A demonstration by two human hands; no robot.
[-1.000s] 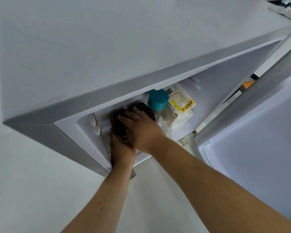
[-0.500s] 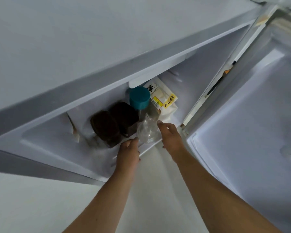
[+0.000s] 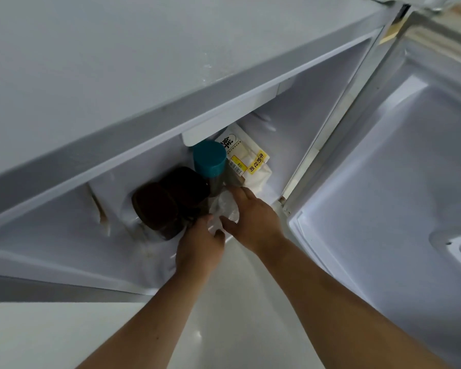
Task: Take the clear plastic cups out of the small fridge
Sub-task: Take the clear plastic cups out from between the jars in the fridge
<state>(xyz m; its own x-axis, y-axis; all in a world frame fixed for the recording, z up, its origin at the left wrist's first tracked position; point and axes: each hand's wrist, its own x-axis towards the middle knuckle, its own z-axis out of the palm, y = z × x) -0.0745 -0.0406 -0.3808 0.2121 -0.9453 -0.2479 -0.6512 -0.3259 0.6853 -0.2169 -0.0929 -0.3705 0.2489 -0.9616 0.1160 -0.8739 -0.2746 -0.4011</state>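
The small white fridge stands open and I look down into it from above. A clear plastic cup stands at the front of the fridge floor, between my two hands. My right hand wraps around the cup's right side with the fingers curled on it. My left hand touches its lower left side with thumb and fingertips. Only one clear cup shows; whether more are stacked in it is unclear.
Two dark brown lidded jars sit left of the cup. A bottle with a teal cap and a white bread bag with a yellow label stand behind it. The fridge door hangs open on the right.
Both hands left the dark jars and closed in on the clear cup from both sides. The camera view shifted, showing more of the fridge's inside and the door.
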